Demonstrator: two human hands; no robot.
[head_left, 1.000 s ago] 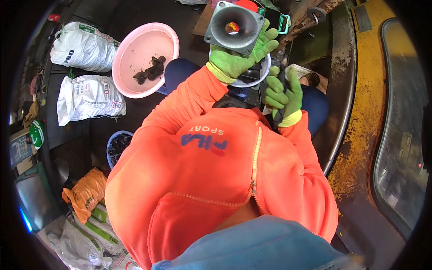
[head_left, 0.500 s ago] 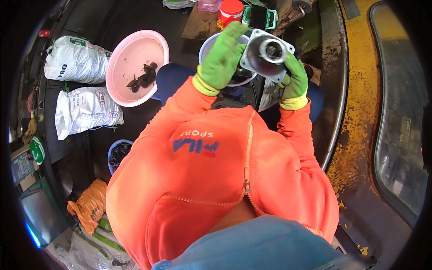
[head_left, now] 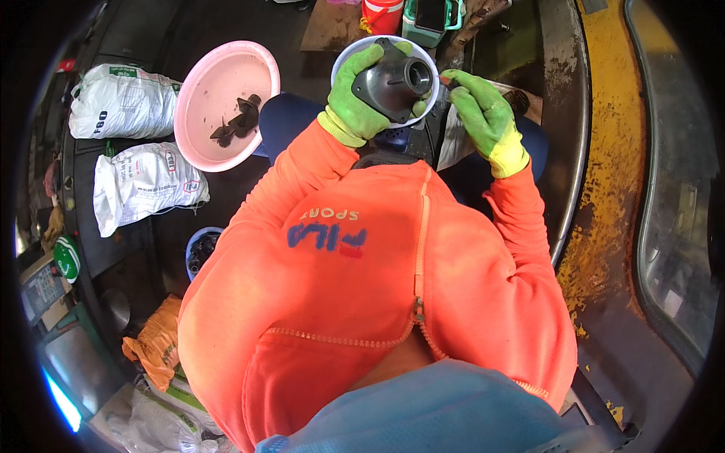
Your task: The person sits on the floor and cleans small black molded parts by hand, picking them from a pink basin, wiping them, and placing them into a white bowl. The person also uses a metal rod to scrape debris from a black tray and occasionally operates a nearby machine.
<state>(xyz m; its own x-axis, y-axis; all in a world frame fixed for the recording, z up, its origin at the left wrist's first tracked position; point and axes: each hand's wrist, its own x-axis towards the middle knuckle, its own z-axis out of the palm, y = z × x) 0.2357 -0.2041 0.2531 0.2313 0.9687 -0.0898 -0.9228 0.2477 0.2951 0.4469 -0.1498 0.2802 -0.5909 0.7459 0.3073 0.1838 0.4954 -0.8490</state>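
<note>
Green-gloved, the left hand point(head_left: 351, 102) wraps its fingers around the edge of a dark horn-shaped part point(head_left: 389, 84), a grip that seems chosen because the wide flange suits the palm and leaves the round neck bare toward the other hand. How hard the fingers press, I cannot tell. Just beside that neck, the right hand point(head_left: 485, 119) is curled, thumb and forefinger apparently pinching a reddish-brown piece point(head_left: 445, 81), too small to identify.

Directly beneath the left fingers sits a pale basin point(head_left: 347, 50), probably there so that anything dropped lands inside it. Below the right fingertips lies a pale sheet point(head_left: 453, 142).

Beyond the left fingers, past the knee, a pink basin point(head_left: 223, 75) keeps similar dark parts point(head_left: 243, 118) grouped, likely within an arm's stretch. Ahead of the fingertips, a red container point(head_left: 383, 15) and a teal box point(head_left: 420, 33) stand near but out of the hands' way. Farthest to the left, white sacks point(head_left: 124, 102) lie well apart from the fingers.
</note>
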